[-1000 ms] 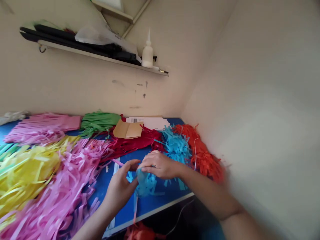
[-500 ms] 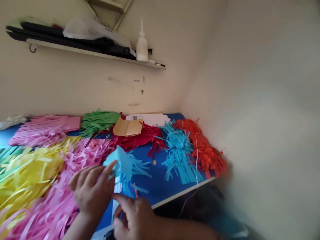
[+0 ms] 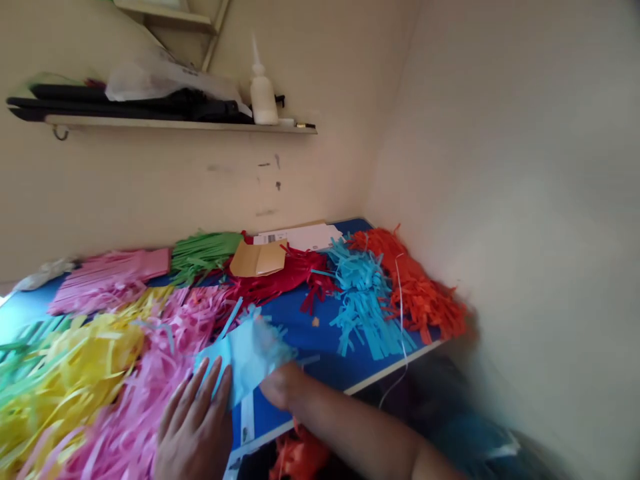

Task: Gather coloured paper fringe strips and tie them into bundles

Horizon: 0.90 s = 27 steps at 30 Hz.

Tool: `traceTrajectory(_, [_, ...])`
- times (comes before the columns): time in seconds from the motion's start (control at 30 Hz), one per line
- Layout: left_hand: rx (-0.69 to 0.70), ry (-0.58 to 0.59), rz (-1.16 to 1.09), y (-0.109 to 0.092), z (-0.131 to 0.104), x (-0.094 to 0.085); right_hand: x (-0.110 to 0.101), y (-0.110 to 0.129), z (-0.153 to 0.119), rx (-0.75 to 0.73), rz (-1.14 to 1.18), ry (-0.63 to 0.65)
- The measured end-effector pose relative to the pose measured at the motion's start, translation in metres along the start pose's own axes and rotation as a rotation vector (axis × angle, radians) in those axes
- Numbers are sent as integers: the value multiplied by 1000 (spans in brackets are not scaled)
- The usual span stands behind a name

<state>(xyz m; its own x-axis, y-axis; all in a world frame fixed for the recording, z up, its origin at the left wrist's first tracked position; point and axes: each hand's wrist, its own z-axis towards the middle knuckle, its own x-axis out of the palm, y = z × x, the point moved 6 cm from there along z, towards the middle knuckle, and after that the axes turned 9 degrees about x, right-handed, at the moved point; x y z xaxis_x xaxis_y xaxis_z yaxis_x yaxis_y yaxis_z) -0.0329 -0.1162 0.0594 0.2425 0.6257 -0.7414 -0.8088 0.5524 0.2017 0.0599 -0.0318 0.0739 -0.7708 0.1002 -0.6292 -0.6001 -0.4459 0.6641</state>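
Close up, resting the left hand [image 3: 197,413] palm down at the left end of a light-blue paper sheet [image 3: 240,367], with fingers nearly straight, slightly spread and not curled round anything. Can see orange fringe [image 3: 300,453] below the near edge of the blue desk [image 3: 325,360]. Holding the right hand [image 3: 280,385] at the sheet's other end, with fingers mostly hidden by blurred blue paper; cannot tell how far open, or whether gripping it. Have the sheet slanting over the desk's near part, just beside pink strips [image 3: 115,427], with yellow strips [image 3: 85,353] further left. Beyond, to the right, can see a blue bundle [image 3: 365,300] touching an orange-red one [image 3: 420,293]. Further back, can make out a brown folded card [image 3: 260,259] on red fringe [image 3: 270,287], then, above on the wall, a shelf [image 3: 165,125] bearing a white bottle [image 3: 263,99].
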Motion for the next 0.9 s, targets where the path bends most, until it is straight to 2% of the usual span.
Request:
traceTrajectory(0.07, [55, 15, -30, -11, 7, 23, -42, -48, 3, 156, 115, -118])
traceTrajectory(0.17, [135, 66, -79, -34, 20, 56, -124, -116, -14, 363, 178, -264])
traceTrajectory(0.23, [133, 118, -106, -48, 27, 73, -173, -139, -35, 435, 113, -376])
traceTrajectory(0.27, [111, 148, -121, -53, 30, 79, -192, -143, -49, 467, 62, -490])
traceTrajectory(0.3, [83, 173, -138, -56, 33, 83, -203, -141, -62, 475, 7, -584])
traceTrajectory(0.33, [60, 194, -158, -60, 36, 87, -202, -136, -73, 453, -34, -592])
traceTrajectory(0.37, [44, 209, -178, -63, 38, 89, -190, -127, -79, 383, -84, -530])
traceTrajectory(0.43, [26, 218, -216, -67, 42, 90, -129, -104, -83, 62, -254, -37])
traceTrajectory(0.47, [20, 220, -234, -68, 43, 91, -101, -100, -88, -29, -313, 129])
traceTrajectory(0.5, [16, 222, -249, -67, 44, 91, -79, -99, -90, -101, -347, 228])
traceTrajectory(0.53, [22, 229, -260, -66, 45, 91, -63, -102, -90, -139, -364, 266])
traceTrajectory(0.6, [47, 265, -266, -58, 44, 92, -51, -111, -85, -189, -363, 232])
traceTrajectory(0.67, [43, 322, -233, -39, 37, 93, -52, -119, -83, -236, -347, 200])
traceTrajectory(0.73, [-7, 360, -170, -10, 22, 88, -58, -123, -85, -271, -331, 190])
traceTrajectory(0.83, [-90, 336, -74, 30, -7, 64, -61, -121, -91, -283, -342, 204])
traceTrajectory(0.9, [-210, 276, -110, 43, -20, 42, -57, -117, -93, -250, -368, 223])
